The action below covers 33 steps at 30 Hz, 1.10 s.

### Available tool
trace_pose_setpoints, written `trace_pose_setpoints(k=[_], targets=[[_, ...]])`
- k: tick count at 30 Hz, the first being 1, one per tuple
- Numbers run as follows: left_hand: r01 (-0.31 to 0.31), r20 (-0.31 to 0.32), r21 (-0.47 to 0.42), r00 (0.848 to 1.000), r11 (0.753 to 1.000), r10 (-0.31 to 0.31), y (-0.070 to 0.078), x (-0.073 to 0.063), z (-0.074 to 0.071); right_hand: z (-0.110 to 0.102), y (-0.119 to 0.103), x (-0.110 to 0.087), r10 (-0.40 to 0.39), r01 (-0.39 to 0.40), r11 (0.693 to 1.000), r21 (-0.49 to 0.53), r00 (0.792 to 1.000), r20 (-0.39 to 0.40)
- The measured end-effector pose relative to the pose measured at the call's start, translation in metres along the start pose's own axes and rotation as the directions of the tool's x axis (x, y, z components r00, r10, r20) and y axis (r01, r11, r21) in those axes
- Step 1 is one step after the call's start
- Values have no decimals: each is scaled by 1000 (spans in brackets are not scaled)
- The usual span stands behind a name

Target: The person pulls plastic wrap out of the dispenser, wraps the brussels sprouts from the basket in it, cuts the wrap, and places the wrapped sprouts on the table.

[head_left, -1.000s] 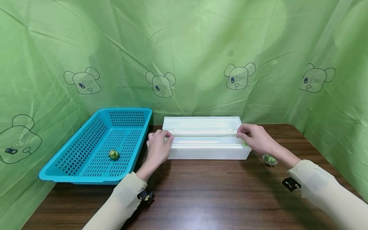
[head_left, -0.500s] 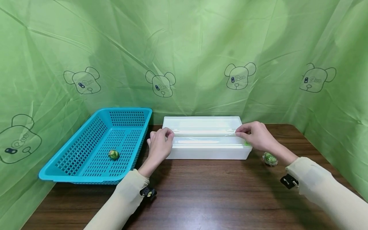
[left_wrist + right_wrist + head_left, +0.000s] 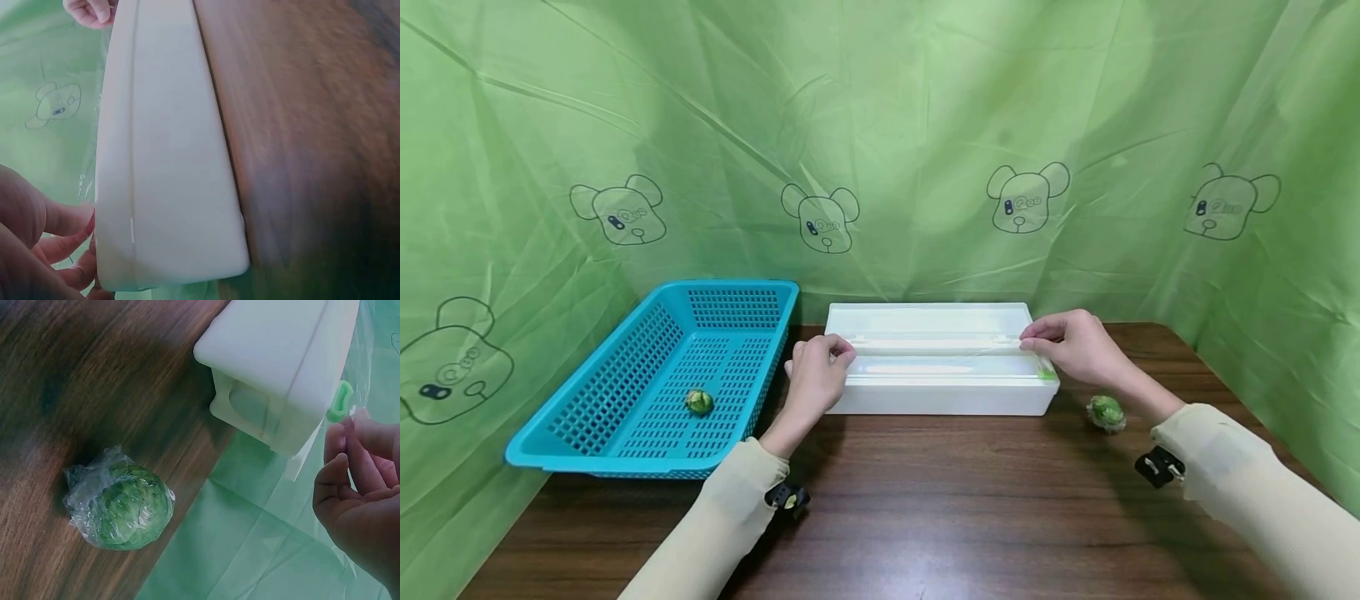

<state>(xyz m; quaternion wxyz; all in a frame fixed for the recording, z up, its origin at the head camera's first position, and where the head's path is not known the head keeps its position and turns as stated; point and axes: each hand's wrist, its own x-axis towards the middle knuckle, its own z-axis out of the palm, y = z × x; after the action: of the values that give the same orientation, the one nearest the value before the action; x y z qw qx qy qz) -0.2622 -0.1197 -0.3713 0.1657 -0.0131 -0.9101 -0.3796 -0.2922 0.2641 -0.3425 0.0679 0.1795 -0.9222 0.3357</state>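
Note:
A white cling film dispenser (image 3: 936,398) stands on the table with its lid (image 3: 928,317) raised at the back. Clear cling film (image 3: 360,359) stretches along its top edge. At the left end my left hand (image 3: 817,373) pinches the film between thumb and fingers; in the left wrist view those fingertips (image 3: 81,222) sit against the box edge. My right hand (image 3: 1077,346) pinches the film at the right end, just past the green slider (image 3: 340,402). A small cabbage-like green vegetable (image 3: 1106,412) wrapped in film lies right of the box, below my right wrist.
A blue perforated basket (image 3: 625,465) stands at the left, with one small cabbage-like vegetable (image 3: 699,402) in it, seemingly unwrapped. Green curtain (image 3: 917,167) with bear-face drawings encloses the back and sides. The brown wooden table (image 3: 940,500) extends toward me.
My right hand has risen slightly and moved back from the dispenser, uncovering more of the green slider. The left hand has shifted only a little. Basket and wrapped vegetable stay put.

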Motion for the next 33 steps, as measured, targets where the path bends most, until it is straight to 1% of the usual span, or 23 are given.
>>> trace_pose_setpoints(k=[9,15,21,24,28,33], targets=[[36,-31,-38,999,999,-38,6,5,-4,-1,-2,4,-2,3,1000,6,999,-39],[58,-49,-83,997,995,-62,9,9,-5,-3,-1,9,4,-5,1000,-2,998,-56],[82,-50,-133,995,988,-89,15,15,-7,-9,-4,12,6,-7,1000,-15,998,-63],[91,-52,-149,994,985,-100,19,16,-10,-12,-6,13,6,-7,1000,-12,998,-67],[97,-65,-162,992,982,-108,23,19,-14,-16,-9,14,-1,1,1000,-11,997,-73],[84,-76,-182,992,980,-99,25,22,-18,-20,-14,15,-12,11,1000,-13,996,-83]])
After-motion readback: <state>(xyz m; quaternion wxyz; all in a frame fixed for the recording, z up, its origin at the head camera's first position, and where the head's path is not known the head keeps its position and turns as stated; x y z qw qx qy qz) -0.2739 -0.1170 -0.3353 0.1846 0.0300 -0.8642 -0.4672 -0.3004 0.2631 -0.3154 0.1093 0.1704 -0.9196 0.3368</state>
